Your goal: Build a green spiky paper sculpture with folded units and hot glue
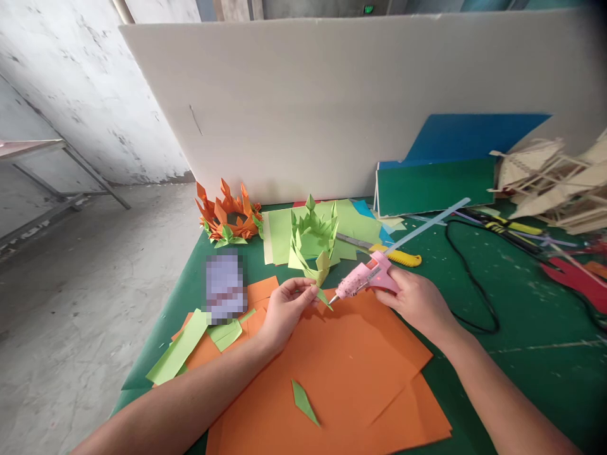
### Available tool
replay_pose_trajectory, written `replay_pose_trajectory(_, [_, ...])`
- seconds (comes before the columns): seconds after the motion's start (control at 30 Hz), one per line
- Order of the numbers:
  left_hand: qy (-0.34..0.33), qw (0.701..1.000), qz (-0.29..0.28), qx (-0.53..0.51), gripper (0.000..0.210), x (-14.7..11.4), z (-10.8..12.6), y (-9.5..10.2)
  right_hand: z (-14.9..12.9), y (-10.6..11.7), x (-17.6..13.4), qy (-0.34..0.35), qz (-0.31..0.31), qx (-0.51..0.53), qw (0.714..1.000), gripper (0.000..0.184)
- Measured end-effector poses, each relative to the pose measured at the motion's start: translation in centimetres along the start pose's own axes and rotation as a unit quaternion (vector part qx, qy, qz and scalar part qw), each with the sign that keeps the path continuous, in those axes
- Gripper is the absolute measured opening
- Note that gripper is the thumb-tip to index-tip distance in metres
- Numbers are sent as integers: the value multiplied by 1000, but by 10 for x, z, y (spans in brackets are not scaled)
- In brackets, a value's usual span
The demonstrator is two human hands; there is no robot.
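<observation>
Between the fingertips of my left hand (290, 308) is a small folded green paper piece (325, 299), its pointed tip reaching right. My right hand (420, 302) is wrapped round a pink glue gun (368, 276) with a long glue stick (429, 226) out of its back. The nozzle sits at or very close to the paper's tip; contact is hard to tell. Just beyond my left fingers stands a green folded-paper crown (313, 237). Below my hands, a loose green paper diamond (305, 402) lies on orange paper sheets (360, 360).
An orange paper crown (230, 218) stands at the back left, near a blurred-out rectangle (224, 285) and green paper strips (183, 347). A yellow utility knife (401, 255) lies behind the glue gun. At right are a black cable (467, 268) and a wooden stick model (554, 180).
</observation>
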State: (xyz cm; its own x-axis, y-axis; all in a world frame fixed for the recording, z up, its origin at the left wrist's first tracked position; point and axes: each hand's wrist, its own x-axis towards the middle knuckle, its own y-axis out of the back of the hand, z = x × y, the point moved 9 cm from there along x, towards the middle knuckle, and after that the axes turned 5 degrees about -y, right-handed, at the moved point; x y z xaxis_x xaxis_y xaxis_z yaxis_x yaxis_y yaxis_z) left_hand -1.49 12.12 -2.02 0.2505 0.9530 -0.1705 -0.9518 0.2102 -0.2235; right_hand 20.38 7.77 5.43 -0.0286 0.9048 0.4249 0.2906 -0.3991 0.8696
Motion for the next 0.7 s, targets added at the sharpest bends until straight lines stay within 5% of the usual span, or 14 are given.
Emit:
replay_pose_trajectory(0.3, [-8, 1000, 14, -10, 36, 1, 0, 3, 2, -4, 0, -9, -26, 4, 1000, 24])
replay_pose_trajectory(0.5, [-30, 1000, 3, -9, 32, -1, 4, 2, 36, -6, 0, -129, -87, 47, 987, 33])
replay_pose_trajectory(0.7, [-53, 999, -12, 7, 28, -5, 8, -2, 82, -12, -3, -243, -65, 48, 967, 40])
